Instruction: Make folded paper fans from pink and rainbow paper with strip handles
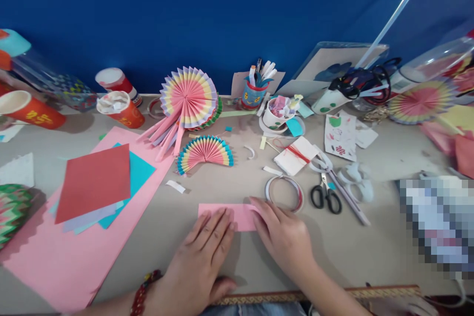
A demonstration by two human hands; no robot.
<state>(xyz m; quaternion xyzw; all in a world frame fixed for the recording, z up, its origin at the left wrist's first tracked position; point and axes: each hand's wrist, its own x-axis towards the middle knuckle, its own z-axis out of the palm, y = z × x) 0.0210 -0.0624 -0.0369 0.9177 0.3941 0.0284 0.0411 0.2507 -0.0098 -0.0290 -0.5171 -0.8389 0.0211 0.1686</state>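
Note:
A folded strip of pink paper [242, 216] lies on the table close to me. My left hand [202, 252] rests flat over its left part, fingers stretched out and slightly apart. At the right end my right hand [287, 232] pinches the paper between thumb and fingers, which cover that edge. Just beyond my right hand is a roll of double-sided tape [267, 188]. Black-handled scissors [326, 196] lie to the right of the roll. Farther back stands a small half-round pleated paper fan [205, 154].
Coloured paper sheets [98, 182] overlap on a large pink sheet [48, 261] at left. A pleated rosette [188, 96], paper cups [120, 108] and a pen holder [255, 93] stand along the blue wall [229, 15]. A wooden ruler [385, 291] lies at the front edge.

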